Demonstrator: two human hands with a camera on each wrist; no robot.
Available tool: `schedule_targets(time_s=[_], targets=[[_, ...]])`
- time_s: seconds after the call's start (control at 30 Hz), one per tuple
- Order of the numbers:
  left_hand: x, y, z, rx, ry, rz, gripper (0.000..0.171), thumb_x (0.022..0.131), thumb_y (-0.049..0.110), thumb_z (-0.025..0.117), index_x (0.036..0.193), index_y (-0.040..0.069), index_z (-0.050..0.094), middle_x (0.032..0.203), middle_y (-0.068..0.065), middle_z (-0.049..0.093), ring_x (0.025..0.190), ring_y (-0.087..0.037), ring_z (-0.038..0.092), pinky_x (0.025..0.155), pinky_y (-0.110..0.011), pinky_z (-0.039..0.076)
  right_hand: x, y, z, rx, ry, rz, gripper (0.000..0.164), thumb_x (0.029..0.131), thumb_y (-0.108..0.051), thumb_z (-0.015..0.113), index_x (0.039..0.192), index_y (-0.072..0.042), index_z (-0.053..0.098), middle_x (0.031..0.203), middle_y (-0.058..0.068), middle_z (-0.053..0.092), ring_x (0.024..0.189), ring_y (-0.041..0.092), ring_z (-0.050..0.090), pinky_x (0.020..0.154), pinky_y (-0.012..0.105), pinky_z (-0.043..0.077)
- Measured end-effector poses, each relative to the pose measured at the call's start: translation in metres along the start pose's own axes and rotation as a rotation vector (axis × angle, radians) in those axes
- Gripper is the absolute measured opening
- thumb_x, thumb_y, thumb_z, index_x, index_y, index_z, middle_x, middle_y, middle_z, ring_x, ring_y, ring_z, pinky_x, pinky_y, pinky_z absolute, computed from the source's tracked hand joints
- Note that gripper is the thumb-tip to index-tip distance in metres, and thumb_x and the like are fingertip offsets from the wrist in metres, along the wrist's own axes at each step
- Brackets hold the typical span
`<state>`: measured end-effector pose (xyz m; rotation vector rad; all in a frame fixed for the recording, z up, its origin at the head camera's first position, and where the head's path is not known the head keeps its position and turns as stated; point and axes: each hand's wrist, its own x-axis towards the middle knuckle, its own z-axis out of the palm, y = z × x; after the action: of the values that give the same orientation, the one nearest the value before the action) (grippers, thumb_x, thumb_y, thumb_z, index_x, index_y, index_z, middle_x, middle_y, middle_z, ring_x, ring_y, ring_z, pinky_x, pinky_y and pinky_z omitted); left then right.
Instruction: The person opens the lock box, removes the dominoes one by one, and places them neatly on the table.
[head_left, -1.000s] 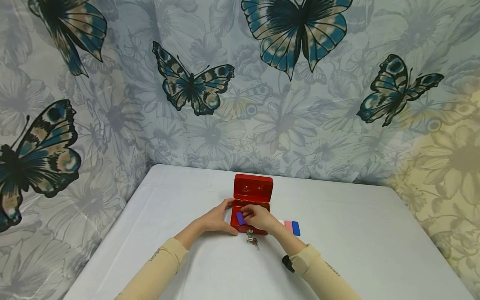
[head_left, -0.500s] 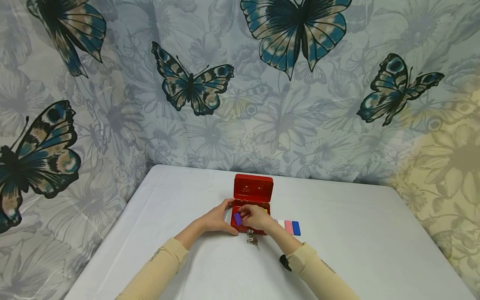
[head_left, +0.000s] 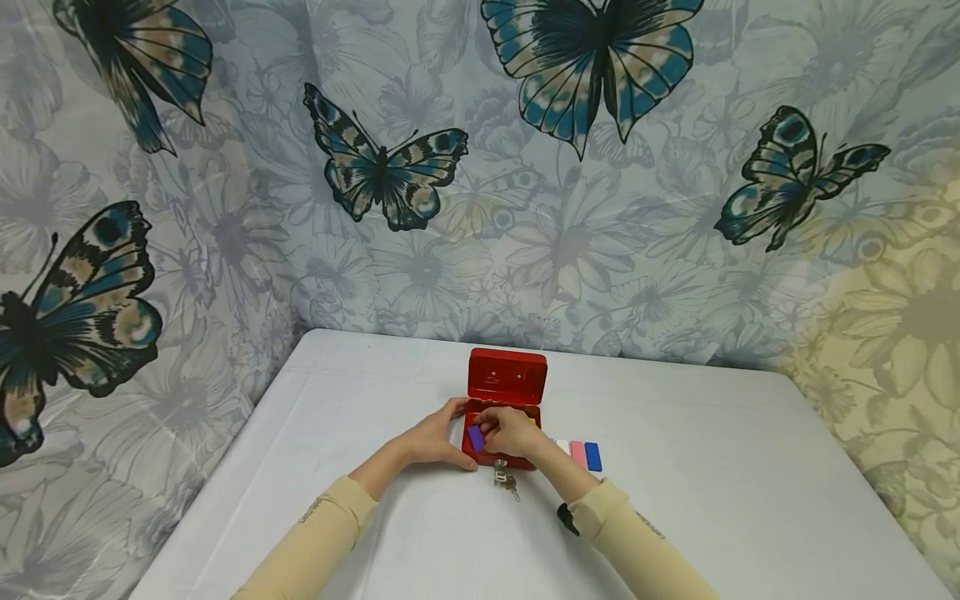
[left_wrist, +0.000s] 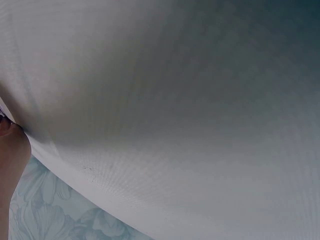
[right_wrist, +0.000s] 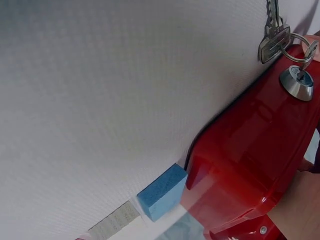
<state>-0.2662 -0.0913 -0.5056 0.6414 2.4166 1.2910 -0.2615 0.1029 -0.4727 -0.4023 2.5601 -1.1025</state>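
A red cash box (head_left: 500,460) stands on the table with its lid raised. My left hand (head_left: 435,435) holds its left side, thumb at the front corner and fingers at the back corner. Inside the box, my right hand (head_left: 513,433) pinches a purple rectangular block (head_left: 476,438) near the left wall. A bit of something yellow (head_left: 532,421) shows in the box beyond that hand. Keys (right_wrist: 274,42) hang on a ring from the front lock (right_wrist: 297,83). Only a sliver of my left hand (left_wrist: 11,155) appears in the left wrist view.
Right of the box lie a pink block (head_left: 577,454), a blue block (head_left: 593,457) and a white block (head_left: 562,447), partly behind my forearm. A bluish block (right_wrist: 163,192) sits close by the box's side. White cloth covers the table (head_left: 697,500).
My right hand has shifted slightly left inside the box with the purple block, then stayed nearly still. The left hand and the box have not moved.
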Motion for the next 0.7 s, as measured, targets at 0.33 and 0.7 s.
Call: schedule_targets(time_s=[0.33,0.7], targets=[[0.001,-0.0005,0.0005,-0.004,0.003,0.002,0.103,0.068,0.03,0.09,0.149,0.013,0.027,0.151,-0.01,0.038,0.14,-0.026,0.033,0.114,-0.048,0.028,0.0007,0.0009,0.0004,-0.048,0.006,-0.015,0.031,0.076,0.002,0.076,0.104,-0.006,0.068,0.084,0.002,0.059,0.078,0.017,0.052,0.071,0.029,0.051],[0.0015,-0.0013,0.0011,0.012,0.007,0.012,0.104,0.068,0.029,0.09,0.148,0.011,0.027,0.15,-0.01,0.039,0.14,-0.026,0.034,0.114,-0.047,0.027,-0.0008,0.0057,0.0006,-0.059,0.023,-0.062,0.031,0.078,-0.003,0.078,0.107,-0.004,0.067,0.085,0.001,0.06,0.077,0.015,0.055,0.077,0.031,0.054]])
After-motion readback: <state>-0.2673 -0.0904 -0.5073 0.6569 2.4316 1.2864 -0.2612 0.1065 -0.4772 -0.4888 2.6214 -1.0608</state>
